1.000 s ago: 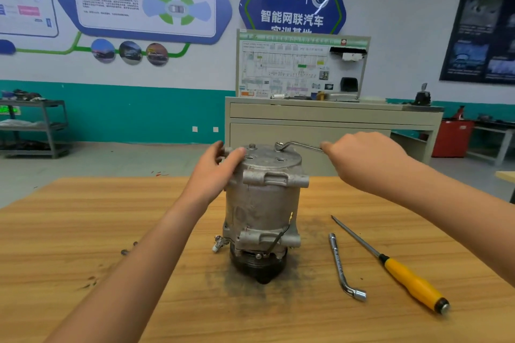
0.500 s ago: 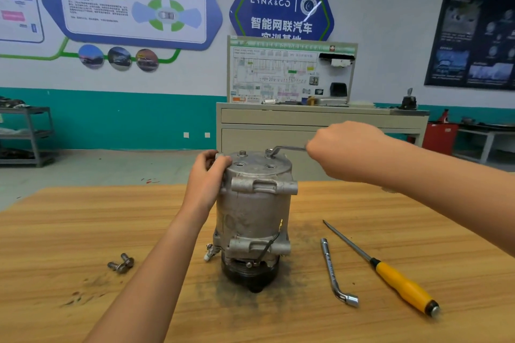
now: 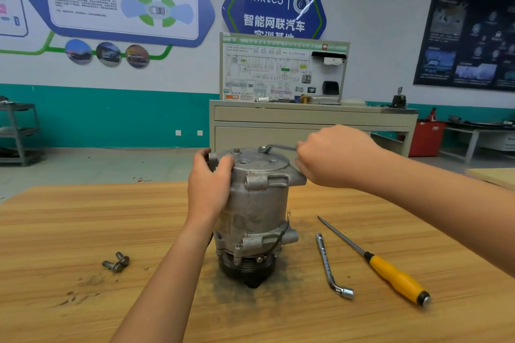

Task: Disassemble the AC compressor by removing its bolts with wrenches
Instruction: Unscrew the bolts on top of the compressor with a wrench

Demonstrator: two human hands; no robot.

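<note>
Fingers (image 3: 303, 147) of our right hand (image 3: 337, 156) curl round the wrench (image 3: 278, 147) handle. It has swung nearer us within the last second, so the top bolt (image 3: 262, 149) is probably turning. Left hand (image 3: 209, 184) grips the compressor (image 3: 256, 209), upright mid-table (image 3: 83, 217). Two loose bolts (image 3: 117, 262) lie to its left.

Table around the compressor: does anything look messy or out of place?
A dark grimy smear stains the table around the compressor base, and two loose bolts lie left of it. Nothing looks broken.
</note>
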